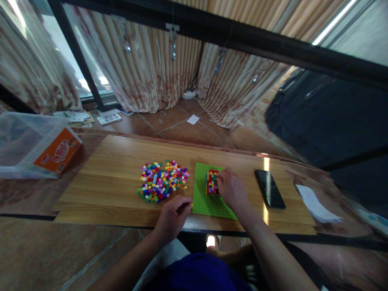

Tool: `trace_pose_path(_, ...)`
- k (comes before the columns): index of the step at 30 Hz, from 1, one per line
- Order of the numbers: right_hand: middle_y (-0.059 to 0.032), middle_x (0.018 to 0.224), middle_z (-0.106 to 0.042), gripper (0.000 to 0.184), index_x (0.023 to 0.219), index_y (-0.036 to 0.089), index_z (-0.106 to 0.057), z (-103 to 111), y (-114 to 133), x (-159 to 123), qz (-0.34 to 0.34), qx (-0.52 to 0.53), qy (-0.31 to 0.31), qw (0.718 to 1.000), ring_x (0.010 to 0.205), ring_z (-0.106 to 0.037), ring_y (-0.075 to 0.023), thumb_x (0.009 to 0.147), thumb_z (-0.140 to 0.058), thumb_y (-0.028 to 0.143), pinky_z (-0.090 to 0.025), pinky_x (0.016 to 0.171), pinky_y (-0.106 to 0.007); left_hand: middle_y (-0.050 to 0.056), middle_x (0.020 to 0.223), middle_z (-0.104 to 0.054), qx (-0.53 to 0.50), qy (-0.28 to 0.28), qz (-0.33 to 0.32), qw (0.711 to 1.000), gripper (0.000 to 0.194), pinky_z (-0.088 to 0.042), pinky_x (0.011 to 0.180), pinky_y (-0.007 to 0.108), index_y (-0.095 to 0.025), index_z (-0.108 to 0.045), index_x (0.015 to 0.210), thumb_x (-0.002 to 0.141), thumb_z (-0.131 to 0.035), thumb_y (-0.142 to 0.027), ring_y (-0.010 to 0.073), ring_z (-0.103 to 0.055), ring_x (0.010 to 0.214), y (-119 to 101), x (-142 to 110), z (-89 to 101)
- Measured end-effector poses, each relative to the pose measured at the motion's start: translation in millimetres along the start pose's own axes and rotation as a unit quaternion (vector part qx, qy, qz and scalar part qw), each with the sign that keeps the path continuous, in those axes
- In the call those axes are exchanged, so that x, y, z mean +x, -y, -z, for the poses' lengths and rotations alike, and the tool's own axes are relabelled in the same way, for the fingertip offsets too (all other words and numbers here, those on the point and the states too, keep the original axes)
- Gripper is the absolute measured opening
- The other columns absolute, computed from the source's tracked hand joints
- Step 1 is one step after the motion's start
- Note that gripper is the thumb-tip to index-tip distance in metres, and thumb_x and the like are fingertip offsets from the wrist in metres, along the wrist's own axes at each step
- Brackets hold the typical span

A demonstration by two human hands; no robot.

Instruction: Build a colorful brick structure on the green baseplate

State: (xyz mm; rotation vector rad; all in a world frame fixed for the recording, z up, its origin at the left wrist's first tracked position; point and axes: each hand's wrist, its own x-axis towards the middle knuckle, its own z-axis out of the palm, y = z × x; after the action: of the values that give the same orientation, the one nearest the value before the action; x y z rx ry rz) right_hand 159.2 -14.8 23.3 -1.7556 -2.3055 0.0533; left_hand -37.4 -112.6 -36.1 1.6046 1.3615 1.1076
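On the green baseplate (201,206) stands a small block structure (212,184) built from toy bricks of many colours, with red along its top edge. My right hand (233,188) reaches over it from the right, fingers closed together at its top; whatever lies between the fingertips is hidden. My left hand (173,216) rests by the plate's near left corner, thumb and forefinger pinched on a tiny yellow brick (191,204). Left of the plate, a loose pile of small coloured bricks (157,186) is spread over the wooden table (106,182).
A black phone (269,189) lies to the right of the plate, with folded white paper (318,204) farther right. A clear plastic tub (27,141) with an orange label sits at the far left. A dark metal bar (194,24) crosses above, before the curtains (151,68).
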Motion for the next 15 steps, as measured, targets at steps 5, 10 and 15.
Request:
trace_pose_path(5, -0.0061, 0.088, -0.065, 0.018, 0.080, 0.018, -0.069, -8, -2, -3, -0.015, 0.055, -0.042, 0.997, 0.083, -0.060, -0.0186, 0.082, -0.052, 0.011, -0.044, 0.076, -0.029, 0.003, 0.087, -0.068, -0.001, 0.002, -0.004, 1.000, 0.012, -0.050, 0.074, 0.026, -0.019, -0.066, 0.094, 0.086, -0.057, -0.021, 0.0145, -0.063, 0.081, 1, 0, -0.2)
trace_pose_path(10, -0.0052, 0.081, -0.066, 0.013, 0.076, 0.016, -0.068, -19, -3, -4, -0.083, 0.153, -0.093, 0.980, 0.071, -0.060, -0.0167, 0.075, -0.055, 0.013, -0.046, 0.068, -0.028, 0.004, 0.088, -0.068, 0.005, 0.000, -0.005, 1.000, 0.012, -0.050, 0.075, 0.026, -0.019, -0.066, 0.093, 0.086, -0.057, -0.023, 0.0152, -0.064, 0.082, 0, 0, 0.6)
trace_pose_path(15, -0.0069, 0.079, -0.064, 0.013, 0.074, 0.015, -0.068, -26, -2, -5, -0.110, 0.198, -0.127, 0.966, 0.069, -0.060, -0.0184, 0.073, -0.055, 0.017, -0.048, 0.065, -0.032, 0.004, 0.089, -0.069, -0.013, -0.013, 0.005, 1.000, 0.014, -0.051, 0.073, 0.026, -0.018, -0.067, 0.095, 0.086, -0.057, -0.024, 0.0152, -0.064, 0.081, 2, -1, -0.2)
